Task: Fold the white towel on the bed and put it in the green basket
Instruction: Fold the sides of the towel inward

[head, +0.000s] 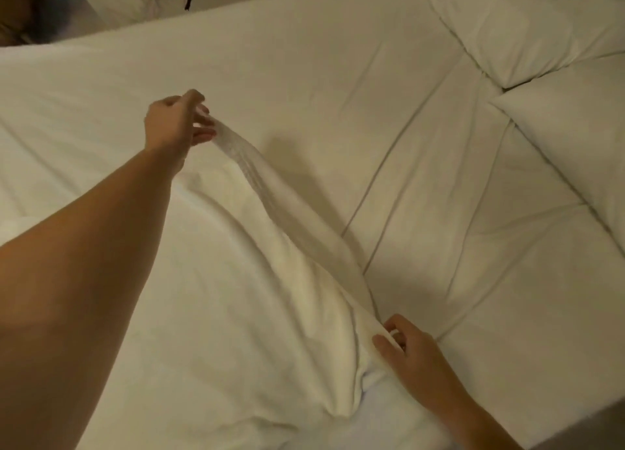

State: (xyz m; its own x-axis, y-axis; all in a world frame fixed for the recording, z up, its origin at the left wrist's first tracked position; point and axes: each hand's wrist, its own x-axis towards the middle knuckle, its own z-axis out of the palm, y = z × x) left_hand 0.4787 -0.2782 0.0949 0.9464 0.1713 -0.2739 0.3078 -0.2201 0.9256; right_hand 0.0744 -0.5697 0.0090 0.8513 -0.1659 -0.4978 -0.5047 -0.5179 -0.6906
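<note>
Left hand (177,121), arm stretched across the bed (338,77), pinching one corner of the towel (236,263) between thumb and fingers, corner lifted clear of the sheet. Towel edge running taut in a raised ridge from that corner down to the near edge of the bed, remainder of the towel draped in soft folds over the bed's left half. Right hand (406,348) at the near edge, thumb and fingers closed on the towel's other corner, low against the sheet. Creased sheet bare to the right. Two pillows (541,27) at the bed's far right end, side by side.
</note>
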